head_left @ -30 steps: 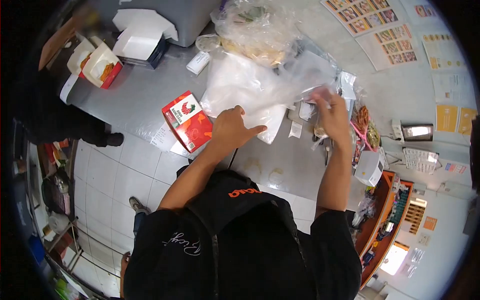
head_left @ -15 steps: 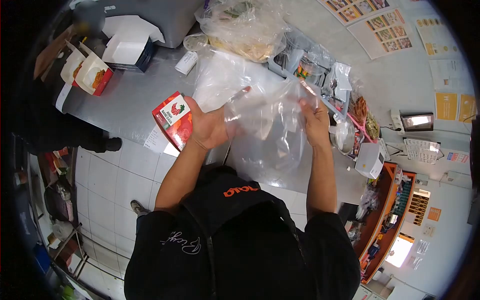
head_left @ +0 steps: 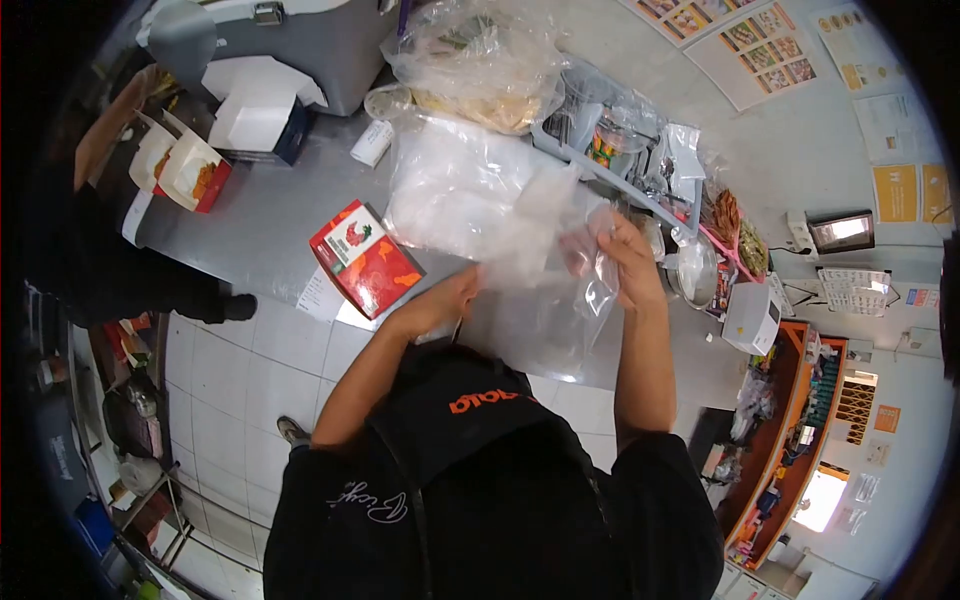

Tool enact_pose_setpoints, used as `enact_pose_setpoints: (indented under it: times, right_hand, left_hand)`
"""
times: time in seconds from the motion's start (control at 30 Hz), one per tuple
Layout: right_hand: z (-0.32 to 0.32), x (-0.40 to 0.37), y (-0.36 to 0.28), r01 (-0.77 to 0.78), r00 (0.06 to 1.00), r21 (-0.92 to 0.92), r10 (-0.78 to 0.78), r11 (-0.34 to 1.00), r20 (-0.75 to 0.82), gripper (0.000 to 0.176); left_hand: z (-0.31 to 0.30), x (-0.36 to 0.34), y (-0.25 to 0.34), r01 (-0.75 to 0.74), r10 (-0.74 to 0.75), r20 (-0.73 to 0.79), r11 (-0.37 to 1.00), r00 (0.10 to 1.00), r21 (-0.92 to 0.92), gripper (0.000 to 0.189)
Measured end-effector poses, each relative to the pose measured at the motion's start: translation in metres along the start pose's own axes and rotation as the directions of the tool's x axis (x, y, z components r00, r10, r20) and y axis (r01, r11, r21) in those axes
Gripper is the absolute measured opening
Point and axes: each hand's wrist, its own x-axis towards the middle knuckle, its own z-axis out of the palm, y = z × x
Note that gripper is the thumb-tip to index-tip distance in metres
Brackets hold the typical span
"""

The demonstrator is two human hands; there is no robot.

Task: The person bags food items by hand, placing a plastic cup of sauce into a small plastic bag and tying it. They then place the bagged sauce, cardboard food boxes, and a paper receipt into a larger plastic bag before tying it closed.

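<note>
While the right hand (head_left: 632,258) keeps its grip clamped on the clear plastic bag (head_left: 572,292), the left hand (head_left: 440,303), spread a moment ago, now curls near its edge, clamping unclear; the red box (head_left: 375,270) rests outside, beside that hand.

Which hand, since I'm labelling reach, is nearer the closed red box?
Left: the left hand is just to the right of the closed red box; the right hand is farther right, holding the clear plastic bag.
</note>
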Motion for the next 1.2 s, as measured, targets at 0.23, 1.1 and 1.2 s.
enact_pose_setpoints:
  times: [0.23, 1.1, 1.2]
  right_hand:
    - [-0.004, -0.001, -0.006, -0.175, 0.973, -0.043, 0.179, 0.984, 0.145, 0.015]
    - [0.026, -0.03, 0.12, -0.125, 0.941, -0.291, 0.021, 0.949, -0.337, 0.014]
    - [-0.025, -0.048, 0.148, -0.039, 0.847, -0.009, 0.028, 0.999, -0.531, 0.004]
  left_hand:
    - [-0.013, 0.023, 0.039, -0.279, 0.3, 0.069, 0.935, 0.951, -0.218, 0.125]
    - [0.053, 0.025, 0.005, -0.067, -0.23, -0.378, 0.774, 0.897, -0.63, 0.034]
    - [0.068, 0.019, 0.014, -0.144, -0.121, -0.312, 0.694, 0.942, -0.705, 0.032]
